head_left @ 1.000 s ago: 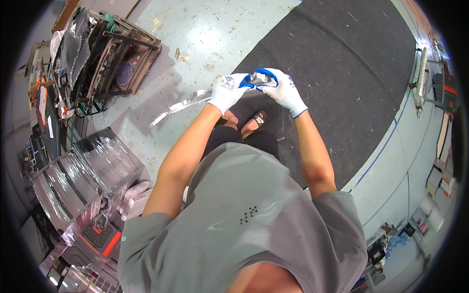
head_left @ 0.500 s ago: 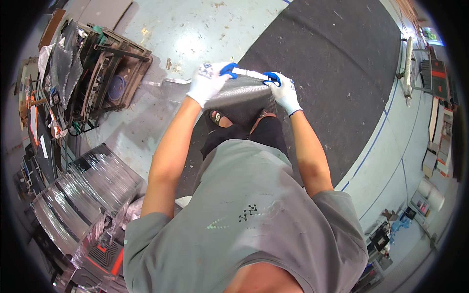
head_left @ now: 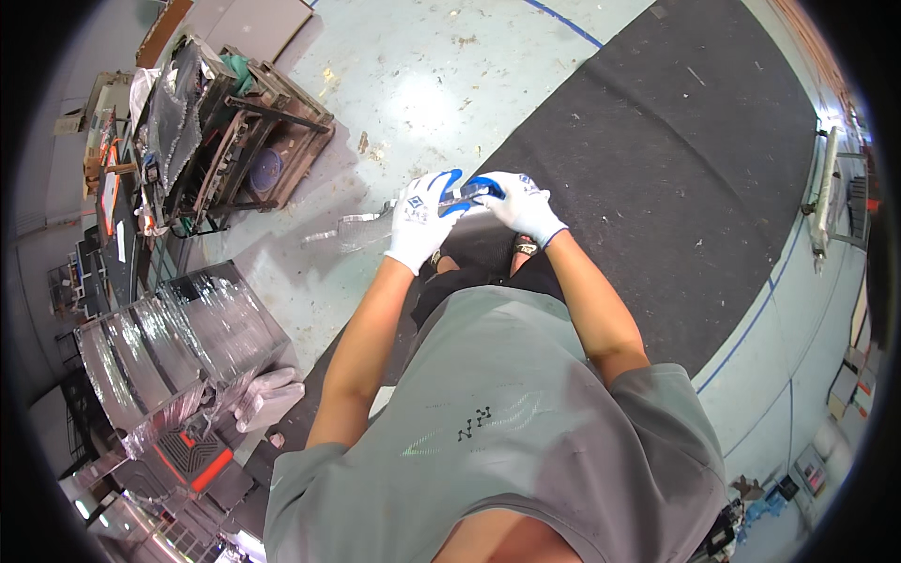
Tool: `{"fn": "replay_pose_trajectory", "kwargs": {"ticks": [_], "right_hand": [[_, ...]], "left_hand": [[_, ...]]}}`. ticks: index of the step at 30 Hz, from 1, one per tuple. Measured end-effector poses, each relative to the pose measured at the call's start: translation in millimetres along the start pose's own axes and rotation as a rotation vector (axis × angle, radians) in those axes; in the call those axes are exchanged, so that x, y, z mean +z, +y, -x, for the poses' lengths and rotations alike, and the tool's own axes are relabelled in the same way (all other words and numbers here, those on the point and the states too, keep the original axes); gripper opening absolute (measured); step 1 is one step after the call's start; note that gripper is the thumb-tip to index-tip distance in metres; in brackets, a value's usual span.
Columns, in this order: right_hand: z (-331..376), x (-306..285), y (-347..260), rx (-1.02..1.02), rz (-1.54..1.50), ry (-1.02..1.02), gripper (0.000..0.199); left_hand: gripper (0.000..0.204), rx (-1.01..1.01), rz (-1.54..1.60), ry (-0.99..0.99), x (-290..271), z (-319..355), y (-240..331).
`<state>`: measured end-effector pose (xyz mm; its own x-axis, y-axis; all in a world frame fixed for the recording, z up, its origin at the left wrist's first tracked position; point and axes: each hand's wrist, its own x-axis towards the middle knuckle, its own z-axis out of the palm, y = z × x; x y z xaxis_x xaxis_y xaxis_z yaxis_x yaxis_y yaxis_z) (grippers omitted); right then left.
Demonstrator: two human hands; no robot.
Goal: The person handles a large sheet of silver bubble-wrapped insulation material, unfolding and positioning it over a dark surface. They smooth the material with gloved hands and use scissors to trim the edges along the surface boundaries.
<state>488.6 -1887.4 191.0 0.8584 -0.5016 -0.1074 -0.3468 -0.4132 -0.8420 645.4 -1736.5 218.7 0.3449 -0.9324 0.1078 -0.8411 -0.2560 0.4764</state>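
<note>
The pale floor (head_left: 413, 56) fills the upper middle of the frame, and a large black mat (head_left: 657, 178) runs from the upper right down beneath you. A cluttered rack (head_left: 305, 155) stands upper left, with a film-wrapped stack (head_left: 230, 300) below it at the left.

Your translucent sheet (head_left: 361, 230) lies just above the centre, trailing left from your hands over the floor; its silvery band (head_left: 458, 195) runs between them. Half a second ago your hands were well apart with that band stretched between them; now they are close together and only a short length spans the gap. That seems to leave the band slacker, and easier to work with both hands.

Your right hand (head_left: 522, 205) appears to pinch the band. Your left hand (head_left: 419, 221) has thumb and fingers parted around it; whether that grip is tight, you cannot tell from here.
</note>
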Motion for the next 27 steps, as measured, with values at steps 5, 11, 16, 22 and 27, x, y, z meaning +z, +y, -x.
{"fn": "replay_pose_trajectory", "kwargs": {"ticks": [5,11,16,22,27], "right_hand": [[15,10,24,-0.168,-0.095,0.005,0.028],[17,-8,32,-0.082,-0.131,0.030,0.024],[20,-26,29,-0.076,-0.157,0.054,0.029],[19,-38,17,-0.232,-0.088,-0.027,0.039],[20,-38,6,-0.090,-0.121,-0.040,0.033]], "left_hand": [[0.035,-0.134,-0.037,-0.171,16,4,25],[0.028,-0.328,0.484,-0.020,-7,-8,34],[0.029,-0.405,0.626,-0.009,-25,-20,39],[0.028,-0.215,0.461,-0.062,-12,-22,52],[0.027,-0.222,0.429,0.026,-4,-22,73]]}}
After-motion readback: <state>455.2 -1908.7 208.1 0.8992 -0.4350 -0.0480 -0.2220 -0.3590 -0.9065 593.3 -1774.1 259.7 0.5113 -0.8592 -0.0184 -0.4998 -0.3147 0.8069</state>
